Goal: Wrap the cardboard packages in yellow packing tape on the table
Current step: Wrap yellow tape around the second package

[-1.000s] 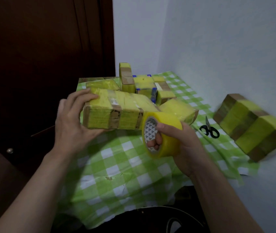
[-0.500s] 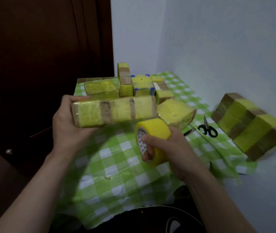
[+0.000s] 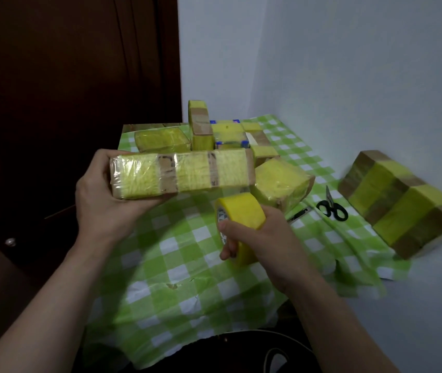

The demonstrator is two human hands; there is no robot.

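The left hand (image 3: 101,203) grips the left end of a long cardboard package (image 3: 182,172) banded in yellow tape, holding it level above the green checked tablecloth (image 3: 187,251). Just under the package's right end, the right hand (image 3: 263,238) is curled round a roll of yellow packing tape (image 3: 241,211), thumb across its open side. Beyond the right hand sits a squat taped package (image 3: 281,181), black scissors (image 3: 333,208) lie to its right, and further right a large banded package (image 3: 400,200) rests by the wall.
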